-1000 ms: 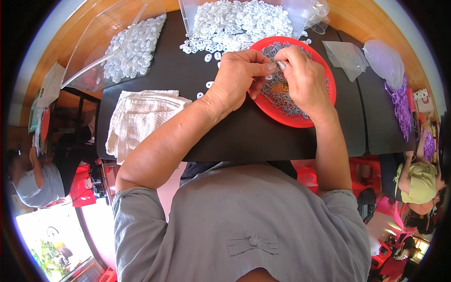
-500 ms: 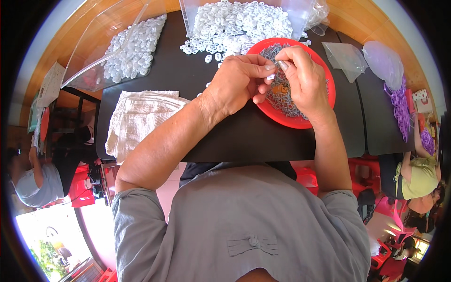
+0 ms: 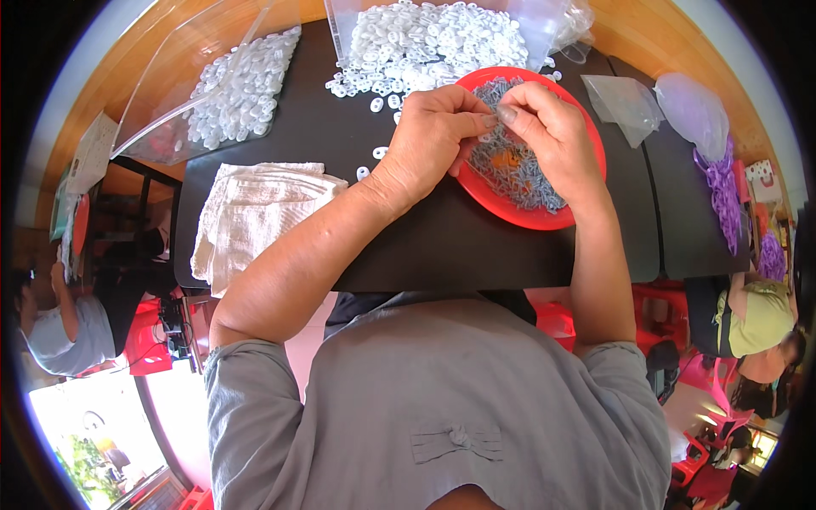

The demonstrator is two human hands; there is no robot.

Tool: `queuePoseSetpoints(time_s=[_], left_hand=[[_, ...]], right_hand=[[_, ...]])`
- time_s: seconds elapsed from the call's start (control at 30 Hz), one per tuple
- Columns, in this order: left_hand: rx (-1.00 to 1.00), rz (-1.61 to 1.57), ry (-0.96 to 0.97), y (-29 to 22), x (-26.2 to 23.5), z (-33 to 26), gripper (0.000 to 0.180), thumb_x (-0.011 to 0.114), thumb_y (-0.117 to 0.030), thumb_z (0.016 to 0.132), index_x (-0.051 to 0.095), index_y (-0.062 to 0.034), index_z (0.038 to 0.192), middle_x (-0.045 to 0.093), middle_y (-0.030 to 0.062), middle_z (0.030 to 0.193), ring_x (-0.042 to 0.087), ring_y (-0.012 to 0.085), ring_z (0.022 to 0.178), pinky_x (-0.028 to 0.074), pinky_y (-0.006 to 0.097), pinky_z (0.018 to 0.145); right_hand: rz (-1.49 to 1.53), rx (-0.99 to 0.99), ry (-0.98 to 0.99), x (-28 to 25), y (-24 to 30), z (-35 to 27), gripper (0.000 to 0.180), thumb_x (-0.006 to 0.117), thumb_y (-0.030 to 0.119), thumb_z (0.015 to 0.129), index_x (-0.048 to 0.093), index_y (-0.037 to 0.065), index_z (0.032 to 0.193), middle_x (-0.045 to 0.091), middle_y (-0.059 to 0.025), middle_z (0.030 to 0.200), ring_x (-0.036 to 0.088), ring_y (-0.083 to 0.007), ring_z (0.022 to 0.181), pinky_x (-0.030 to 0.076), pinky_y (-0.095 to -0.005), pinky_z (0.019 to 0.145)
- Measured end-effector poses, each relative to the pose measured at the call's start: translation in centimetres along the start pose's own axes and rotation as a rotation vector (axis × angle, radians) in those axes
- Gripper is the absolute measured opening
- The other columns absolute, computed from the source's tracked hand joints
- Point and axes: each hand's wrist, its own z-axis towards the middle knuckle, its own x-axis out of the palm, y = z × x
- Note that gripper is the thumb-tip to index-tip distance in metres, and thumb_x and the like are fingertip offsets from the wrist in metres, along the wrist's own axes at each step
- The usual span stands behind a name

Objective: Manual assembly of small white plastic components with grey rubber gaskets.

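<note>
Left grip: you are pinching; contents hidden.
Right grip: you are pinching; contents hidden.
Grey pieces: lying beneath both grips, filling the red bowl.

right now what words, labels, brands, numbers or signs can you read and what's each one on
None can be read.
Round red plastic bowl: orange patch partly covered by small grey metal pieces; no legible lettering.
Pale speckled box at far left: marks too small and blurred.
White-and-red package at far right: pattern too small to tell whether it includes writing.
</note>
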Motion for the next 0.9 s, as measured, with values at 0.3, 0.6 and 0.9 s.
queuePoseSetpoints(time_s=[0.3,0.6,0.9], left_hand=[[0.374,0.592,0.076,1.6,-0.2,0.8,0.009,0.068,-0.006,0.078,0.064,0.0004,0.083,0.065,0.0125,0.071,0.064,0.0228,0.065,0.051,0.035,0.063],[0.392,0.95,0.2,0.5,-1.8,0.1,0.005,0.065,-0.003,0.073,0.063,-0.0006,0.078,0.065,0.0195,0.08,0.063,0.0368,0.077,0.051,0.043,0.068],[0.023,0.358,0.107,-1.6,-2.2,0.0,0.009,0.066,-0.001,0.077,0.067,0.0002,0.086,0.061,0.0009,0.072,0.056,0.0091,0.064,0.046,0.025,0.056]], right_hand=[[-0.55,-0.054,-0.105,-1.0,-2.3,0.0,0.012,0.059,0.001,0.082,0.06,0.001,0.094,0.065,-0.0119,0.083,0.063,-0.0234,0.077,0.048,-0.0332,0.069],[-0.917,0.323,0.408,-2.3,0.8,-0.7,0.018,0.069,0.014,0.074,0.064,0.001,0.086,0.066,-0.014,0.082,0.063,-0.0329,0.081,0.047,-0.0427,0.073],[-0.37,0.137,0.08,-0.5,-1.2,0.3,0.007,0.063,0.004,0.081,0.066,0.0,0.088,0.064,-0.0059,0.077,0.061,-0.0163,0.073,0.046,-0.0305,0.068]])
